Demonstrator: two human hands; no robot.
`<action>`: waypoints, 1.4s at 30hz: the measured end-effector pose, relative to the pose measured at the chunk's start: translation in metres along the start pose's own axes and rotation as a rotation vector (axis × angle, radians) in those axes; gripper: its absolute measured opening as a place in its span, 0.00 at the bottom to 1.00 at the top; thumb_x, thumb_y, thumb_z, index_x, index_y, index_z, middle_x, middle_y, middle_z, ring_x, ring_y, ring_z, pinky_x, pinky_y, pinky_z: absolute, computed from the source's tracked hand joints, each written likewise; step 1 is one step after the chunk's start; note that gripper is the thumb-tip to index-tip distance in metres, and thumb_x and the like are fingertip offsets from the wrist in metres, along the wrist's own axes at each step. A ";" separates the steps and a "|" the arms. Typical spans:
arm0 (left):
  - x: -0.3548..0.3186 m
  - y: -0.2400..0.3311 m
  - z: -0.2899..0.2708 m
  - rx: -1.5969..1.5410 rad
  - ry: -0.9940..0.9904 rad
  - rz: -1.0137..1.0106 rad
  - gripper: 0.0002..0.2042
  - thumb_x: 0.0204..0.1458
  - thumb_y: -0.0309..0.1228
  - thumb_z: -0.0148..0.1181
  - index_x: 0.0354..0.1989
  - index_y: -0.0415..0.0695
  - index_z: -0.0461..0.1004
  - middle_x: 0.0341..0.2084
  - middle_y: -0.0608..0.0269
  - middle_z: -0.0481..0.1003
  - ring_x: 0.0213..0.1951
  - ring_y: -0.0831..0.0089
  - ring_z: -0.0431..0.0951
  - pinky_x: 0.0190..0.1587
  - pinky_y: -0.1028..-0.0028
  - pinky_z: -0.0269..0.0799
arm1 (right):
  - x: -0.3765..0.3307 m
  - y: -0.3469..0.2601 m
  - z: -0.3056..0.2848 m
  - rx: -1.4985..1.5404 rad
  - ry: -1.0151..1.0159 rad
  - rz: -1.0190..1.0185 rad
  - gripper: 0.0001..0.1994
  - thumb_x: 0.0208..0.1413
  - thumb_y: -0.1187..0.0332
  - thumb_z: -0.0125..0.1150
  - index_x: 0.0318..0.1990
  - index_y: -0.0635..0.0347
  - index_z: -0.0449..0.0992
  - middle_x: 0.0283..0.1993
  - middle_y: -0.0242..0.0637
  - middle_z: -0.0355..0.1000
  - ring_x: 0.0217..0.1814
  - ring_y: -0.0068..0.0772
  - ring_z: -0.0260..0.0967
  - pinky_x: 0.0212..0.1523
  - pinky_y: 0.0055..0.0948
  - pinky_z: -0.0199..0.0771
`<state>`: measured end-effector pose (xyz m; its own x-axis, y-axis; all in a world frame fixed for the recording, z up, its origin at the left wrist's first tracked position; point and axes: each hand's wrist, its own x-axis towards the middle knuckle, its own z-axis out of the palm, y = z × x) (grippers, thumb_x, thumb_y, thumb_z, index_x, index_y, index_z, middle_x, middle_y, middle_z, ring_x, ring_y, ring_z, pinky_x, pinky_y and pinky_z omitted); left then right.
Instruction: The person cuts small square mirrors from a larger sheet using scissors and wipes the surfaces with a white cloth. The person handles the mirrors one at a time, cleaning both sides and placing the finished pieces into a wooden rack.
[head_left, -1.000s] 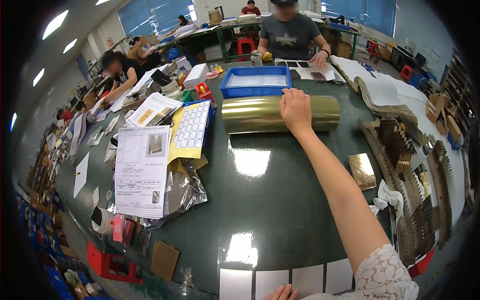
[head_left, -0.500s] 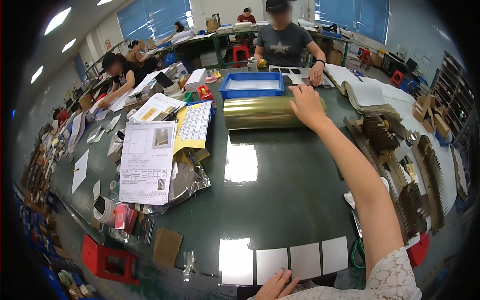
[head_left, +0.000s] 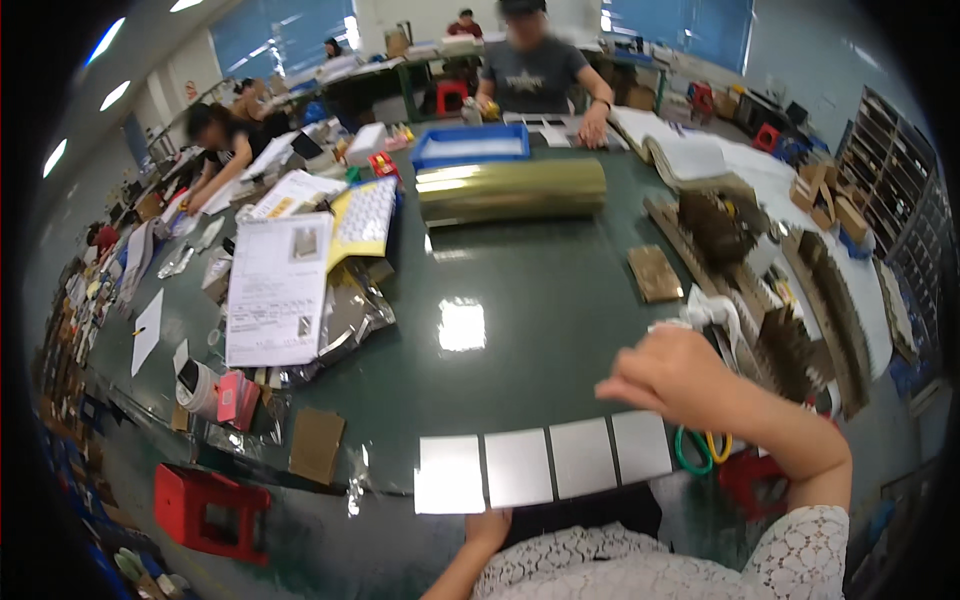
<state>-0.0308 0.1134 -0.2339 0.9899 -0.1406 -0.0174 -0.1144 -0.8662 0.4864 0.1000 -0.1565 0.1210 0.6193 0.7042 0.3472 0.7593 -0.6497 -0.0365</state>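
Observation:
Several thin silvery-white rectangular plates point(head_left: 518, 467) lie side by side along the near table edge. My right hand point(head_left: 672, 378) is in the air just beyond the rightmost plate, fingers curled in; whatever they may hold is hidden. My left hand point(head_left: 488, 527) is at the table edge below the leftmost plates, its fingers hidden beneath the edge. Across the table lies a shiny gold-green roll point(head_left: 512, 192), apart from both hands. Scissors with green and yellow handles point(head_left: 693, 452) rest right of the plates, partly under my right forearm.
A blue tray point(head_left: 470, 158) stands behind the roll. Papers point(head_left: 278, 290) and a yellow sheet point(head_left: 362, 222) are piled at left. Jagged brown strips point(head_left: 715, 250), a brown flat piece point(head_left: 655, 273) and white cloth point(head_left: 718, 312) are at right. A co-worker point(head_left: 530, 75) sits opposite.
My right hand has left the roll's right end and come back near the plates, fingers now curled. My left hand has slid off the plates to below the table edge. The view has shifted.

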 end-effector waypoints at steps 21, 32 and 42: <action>-0.058 -0.060 0.018 -1.063 -0.462 -0.853 0.43 0.61 0.66 0.34 0.68 0.36 0.60 0.62 0.49 0.67 0.60 0.61 0.71 0.62 0.68 0.66 | -0.253 -0.092 0.210 0.658 -0.452 1.149 0.44 0.57 0.39 0.56 0.68 0.70 0.56 0.65 0.63 0.61 0.67 0.60 0.60 0.67 0.45 0.61; -0.030 0.097 -0.118 -0.198 -0.383 -0.199 0.38 0.58 0.43 0.60 0.66 0.26 0.54 0.61 0.32 0.62 0.64 0.43 0.62 0.66 0.57 0.58 | -0.167 -0.008 -0.032 0.946 -0.424 0.679 0.28 0.57 0.61 0.68 0.62 0.62 0.68 0.64 0.45 0.67 0.65 0.35 0.66 0.62 0.35 0.69; 0.036 0.136 -0.198 -1.244 -0.679 0.141 0.22 0.64 0.31 0.54 0.65 0.36 0.62 0.54 0.55 0.72 0.58 0.65 0.69 0.63 0.65 0.64 | -0.106 0.281 0.014 -0.362 0.159 1.028 0.60 0.37 0.42 0.76 0.74 0.52 0.44 0.71 0.65 0.50 0.71 0.66 0.52 0.67 0.52 0.58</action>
<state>0.0055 0.0850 0.0044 0.7045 -0.6957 -0.1403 0.2913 0.1033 0.9510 0.2510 -0.4095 0.0606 0.8699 -0.2489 0.4257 -0.2235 -0.9685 -0.1095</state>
